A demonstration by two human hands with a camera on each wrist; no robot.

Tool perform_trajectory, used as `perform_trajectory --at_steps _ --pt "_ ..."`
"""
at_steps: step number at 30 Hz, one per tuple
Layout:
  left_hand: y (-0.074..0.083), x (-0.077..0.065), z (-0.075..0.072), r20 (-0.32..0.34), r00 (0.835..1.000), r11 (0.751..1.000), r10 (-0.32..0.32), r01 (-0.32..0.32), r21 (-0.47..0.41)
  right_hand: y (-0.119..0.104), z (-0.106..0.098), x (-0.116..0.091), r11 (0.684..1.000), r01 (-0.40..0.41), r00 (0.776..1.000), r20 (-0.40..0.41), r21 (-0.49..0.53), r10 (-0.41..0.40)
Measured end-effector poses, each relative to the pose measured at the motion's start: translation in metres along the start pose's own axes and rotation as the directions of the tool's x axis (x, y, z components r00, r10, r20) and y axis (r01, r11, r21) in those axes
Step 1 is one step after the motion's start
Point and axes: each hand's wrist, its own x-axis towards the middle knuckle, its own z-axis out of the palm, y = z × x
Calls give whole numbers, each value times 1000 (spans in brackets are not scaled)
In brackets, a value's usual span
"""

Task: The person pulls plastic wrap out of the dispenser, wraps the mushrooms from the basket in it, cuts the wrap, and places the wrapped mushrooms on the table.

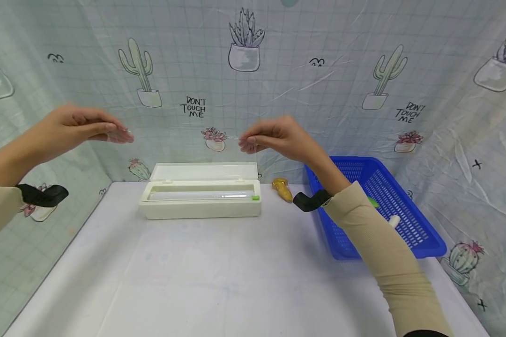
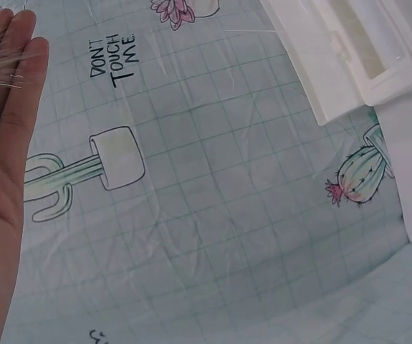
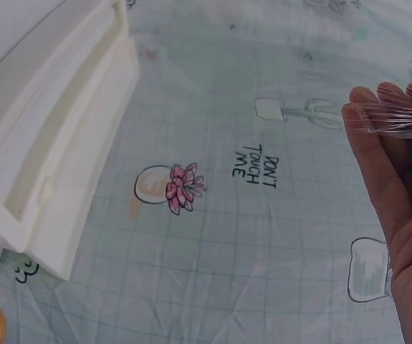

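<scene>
A sheet of clear cling film spans the space between both hands, almost invisible except where it creases over the fingers. My left hand, raised at the left, pinches one end between thumb and fingers; in the left wrist view the film wrinkles across its fingertips. With the other end pinched, my right hand is raised just right of the middle. Below and between them, a white cling film dispenser box stands on the table with its lid up. A pale roll lies inside.
Right of the dispenser lies a shiny yellow-brown knobbly thing, perhaps ginger. A blue plastic basket stands at the right, partly behind the right forearm, with green and white things in it. Patterned sheeting hangs behind the white table.
</scene>
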Motion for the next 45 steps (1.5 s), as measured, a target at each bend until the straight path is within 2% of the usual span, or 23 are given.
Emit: perform_trajectory --at_steps 5,11,18,20,22,24,26,28,32,35,37,39,42,43,45 --pt "5 -21 6 -13 1000 998 7 -7 58 -8 9 -11 998 57 998 32 -27 -56" --pt "10 -54 20 -68 996 989 -53 62 138 -16 23 -24 987 152 985 86 -48 -148" --pt "16 -83 32 -47 996 980 -77 84 182 -37 38 -40 957 243 951 233 -157 -203" --pt "13 -89 35 -3 999 985 -52 52 164 -42 43 -46 951 250 941 278 -181 -194" --pt "7 -95 38 80 997 993 3 -12 114 -46 51 -53 950 249 926 332 -188 -177" --pt "-1 -100 43 173 982 996 75 -81 25 -50 61 -61 951 246 906 393 -187 -157" --pt "-8 -106 49 267 958 993 108 -92 -72 -54 73 -71 946 251 885 444 -203 -140" --pt "-15 -112 59 333 934 985 132 -84 -154 -56 86 -81 938 261 863 491 -230 -120" --pt "-24 -125 83 420 889 960 181 -66 -273 -55 113 -99 887 335 829 546 -317 -118" --pt "-27 -134 104 455 867 958 202 -78 -276 -49 131 -112 850 382 812 571 -364 -121" --pt "-31 -141 122 456 858 964 238 -150 -221 -42 143 -122 825 408 803 584 -391 -120" --pt "-36 -147 140 448 848 959 282 -238 -152 -33 156 -132 802 426 798 592 -420 -114" --pt "-46 -158 166 429 835 931 346 -362 -46 -18 176 -150 725 475 797 593 -500 -113" --pt "-49 -163 175 418 836 922 356 -386 -13 -13 182 -155 698 484 801 589 -528 -110" --pt "-54 -173 189 385 849 909 363 -413 54 -3 194 -166 640 500 814 569 -583 -118"
